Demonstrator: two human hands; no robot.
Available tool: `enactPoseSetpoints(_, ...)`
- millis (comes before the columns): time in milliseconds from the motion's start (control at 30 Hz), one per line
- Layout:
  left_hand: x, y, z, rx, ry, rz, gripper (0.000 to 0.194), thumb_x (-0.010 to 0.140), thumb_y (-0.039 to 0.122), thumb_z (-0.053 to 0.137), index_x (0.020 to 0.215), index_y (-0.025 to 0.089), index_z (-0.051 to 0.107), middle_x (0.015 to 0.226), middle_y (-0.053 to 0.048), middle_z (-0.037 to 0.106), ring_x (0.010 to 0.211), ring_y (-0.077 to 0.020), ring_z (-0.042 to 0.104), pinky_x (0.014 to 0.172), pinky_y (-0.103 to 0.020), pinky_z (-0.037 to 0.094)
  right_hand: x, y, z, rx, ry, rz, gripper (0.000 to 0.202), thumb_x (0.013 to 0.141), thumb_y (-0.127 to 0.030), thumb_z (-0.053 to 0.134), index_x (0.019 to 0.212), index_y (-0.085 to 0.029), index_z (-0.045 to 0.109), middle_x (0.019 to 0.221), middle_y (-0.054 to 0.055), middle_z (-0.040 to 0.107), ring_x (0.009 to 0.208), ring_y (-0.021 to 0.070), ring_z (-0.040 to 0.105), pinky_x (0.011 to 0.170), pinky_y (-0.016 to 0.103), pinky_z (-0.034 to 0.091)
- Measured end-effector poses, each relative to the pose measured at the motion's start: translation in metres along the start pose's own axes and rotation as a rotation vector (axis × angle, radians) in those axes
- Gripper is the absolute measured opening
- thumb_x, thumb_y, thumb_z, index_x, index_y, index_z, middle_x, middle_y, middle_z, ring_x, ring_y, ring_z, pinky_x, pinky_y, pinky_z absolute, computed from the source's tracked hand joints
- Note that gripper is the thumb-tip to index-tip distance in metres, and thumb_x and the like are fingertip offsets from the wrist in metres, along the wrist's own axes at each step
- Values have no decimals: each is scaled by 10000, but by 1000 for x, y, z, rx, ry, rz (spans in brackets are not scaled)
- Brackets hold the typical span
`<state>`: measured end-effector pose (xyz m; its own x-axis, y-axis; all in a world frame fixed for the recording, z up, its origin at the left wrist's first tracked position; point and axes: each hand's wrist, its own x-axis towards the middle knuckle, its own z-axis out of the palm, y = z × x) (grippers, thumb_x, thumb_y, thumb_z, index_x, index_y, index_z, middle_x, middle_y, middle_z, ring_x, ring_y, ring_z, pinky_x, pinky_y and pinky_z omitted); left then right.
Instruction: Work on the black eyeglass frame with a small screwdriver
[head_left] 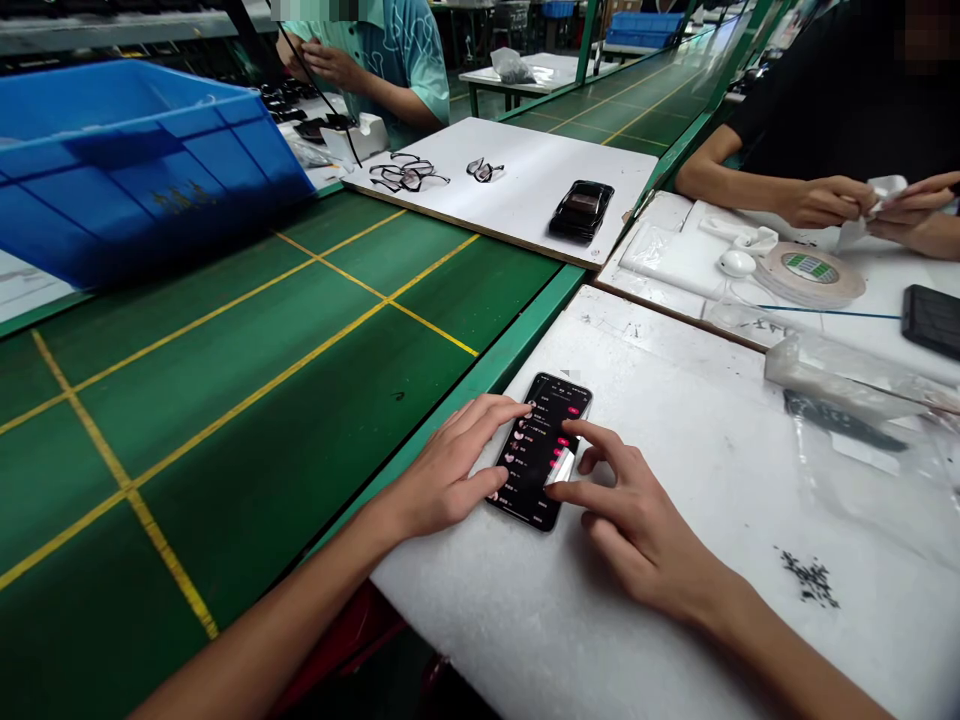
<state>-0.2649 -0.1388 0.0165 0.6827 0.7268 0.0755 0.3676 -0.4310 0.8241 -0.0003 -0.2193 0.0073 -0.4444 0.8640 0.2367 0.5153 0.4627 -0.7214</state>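
Note:
A smartphone (536, 450) lies face up on the white work board, its dark screen lit with a list of small round pictures and red buttons. My left hand (454, 460) rests along the phone's left side, fingers stretched out, fingertips and thumb touching its edge. Over the right half of the screen is my right hand (630, 510), with index finger and thumb apart and their tips at the glass. Between those tips shows a bright white patch (559, 466); whether it is a reflection or a piece of film, I cannot tell.
Left runs a green conveyor belt (300, 400) with yellow lines; a blue bin (150, 170) stands beyond it. Ahead, a white board (525, 165) bears glasses (409, 175) and a black stack (581, 210). Small black pieces (808, 578) and plastic bags (862, 440) lie right. Two people work nearby.

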Motion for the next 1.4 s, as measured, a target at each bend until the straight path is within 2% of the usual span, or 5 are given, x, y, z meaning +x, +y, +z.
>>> enactPoseSetpoints(333,1,1,3,90,13,-1,733,832,206,669,1519,278,423,1487,-102,468,1364,-311,464,1186,-499,378,-1,2,1,50,13,34,542,844,-72,465,1294,-284,681,1609,67,321,1138,263,556,1025,564,506)
enactPoseSetpoints(700,0,0,1,4,7,-15,624,926,289,580,1531,270,429,1511,-93,475,1366,-316,457,1170,-493,366,0,1,3,15,28,47,473,871,-81,457,1234,-267,697,1608,73,348,1111,267,581,992,560,533)
enactPoseSetpoints(900,0,1,0,-19,-3,-26,576,958,308,535,1526,275,444,1510,-74,471,1382,-295,448,1186,-466,342,1,4,7,42,68,154,573,886,-59,427,1409,-254,554,1603,106,359,1186,274,584,1025,544,525)
enactPoseSetpoints(1067,0,2,0,-27,-1,-27,564,963,318,526,1521,273,451,1501,-76,478,1362,-294,462,1176,-464,345,1,3,5,-6,38,85,527,861,-40,454,1300,-269,633,1617,79,340,1126,263,581,993,536,524)
enactPoseSetpoints(1400,0,-1,1,-12,2,-12,625,924,263,578,1532,279,435,1516,-60,466,1374,-282,453,1190,-437,345,2,3,5,22,58,95,569,867,-22,433,1355,-265,599,1585,82,376,1180,258,573,1050,528,495)
